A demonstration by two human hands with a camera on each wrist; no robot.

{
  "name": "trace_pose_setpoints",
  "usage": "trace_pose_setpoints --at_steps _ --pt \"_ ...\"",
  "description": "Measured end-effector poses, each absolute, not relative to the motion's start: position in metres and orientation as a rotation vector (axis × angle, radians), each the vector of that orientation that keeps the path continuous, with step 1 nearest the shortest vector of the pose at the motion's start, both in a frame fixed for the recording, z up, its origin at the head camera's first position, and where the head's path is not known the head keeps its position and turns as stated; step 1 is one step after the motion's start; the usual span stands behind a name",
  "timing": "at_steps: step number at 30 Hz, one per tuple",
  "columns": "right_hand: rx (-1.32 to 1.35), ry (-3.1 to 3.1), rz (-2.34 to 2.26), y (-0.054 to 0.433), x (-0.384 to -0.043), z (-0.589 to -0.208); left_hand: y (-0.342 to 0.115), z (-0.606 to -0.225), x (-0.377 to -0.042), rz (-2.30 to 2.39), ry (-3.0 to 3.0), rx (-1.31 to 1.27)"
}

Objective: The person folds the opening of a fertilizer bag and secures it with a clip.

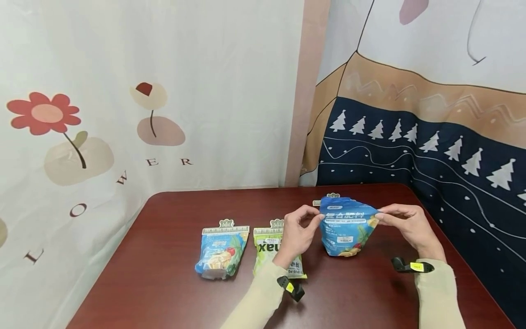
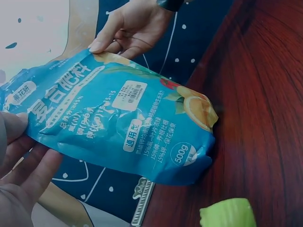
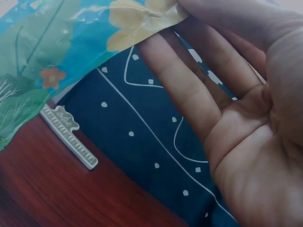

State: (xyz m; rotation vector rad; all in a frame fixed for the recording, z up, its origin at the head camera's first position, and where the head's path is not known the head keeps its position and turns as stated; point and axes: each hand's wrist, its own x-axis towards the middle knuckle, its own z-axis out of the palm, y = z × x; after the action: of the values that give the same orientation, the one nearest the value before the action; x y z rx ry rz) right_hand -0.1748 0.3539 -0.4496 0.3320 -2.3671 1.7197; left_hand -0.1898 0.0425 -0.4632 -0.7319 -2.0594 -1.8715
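The blue bag (image 1: pixel 345 232) is positioned between both sets of fingers — left hand (image 1: pixel 297 232) pinching one upper edge, right hand (image 1: pixel 412 228) pinching the opposite — with a clip (image 3: pixel 71 138) lying beyond the fingertips.

In the frame's lower half, two blue bags (image 1: pixel 346 230), one green bag (image 1: pixel 266 251), three clips (image 1: pixel 225 230), two hands (image 1: pixel 297 234), two wristbands (image 1: pixel 412 265), one table (image 1: pixel 164 274)

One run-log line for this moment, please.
left grip: pinching blue bag | right grip: pinching same bag | loose clip: on table | green bag, second blue bag: clipped
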Motion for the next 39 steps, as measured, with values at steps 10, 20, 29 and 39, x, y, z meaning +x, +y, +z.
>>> trace_pose_setpoints --at_steps 10,20,29,39 --pt "0.303 -2.411 1.646 0.352 -0.175 -0.450 0.044 -0.464 -0.187 -1.905 -2.013 -0.696" --pt "0.414 -2.396 1.670 0.350 -0.173 -0.444 0.045 -0.464 -0.188 -1.810 -1.941 -0.816" --pt "0.422 -2.515 1.467 0.346 -0.171 -0.434 0.040 -0.466 -0.190 -1.715 -2.043 -0.904" --pt "0.377 -2.564 1.440 0.339 -0.171 -0.428 0.042 -0.466 -0.189 -1.742 -2.173 -0.789"
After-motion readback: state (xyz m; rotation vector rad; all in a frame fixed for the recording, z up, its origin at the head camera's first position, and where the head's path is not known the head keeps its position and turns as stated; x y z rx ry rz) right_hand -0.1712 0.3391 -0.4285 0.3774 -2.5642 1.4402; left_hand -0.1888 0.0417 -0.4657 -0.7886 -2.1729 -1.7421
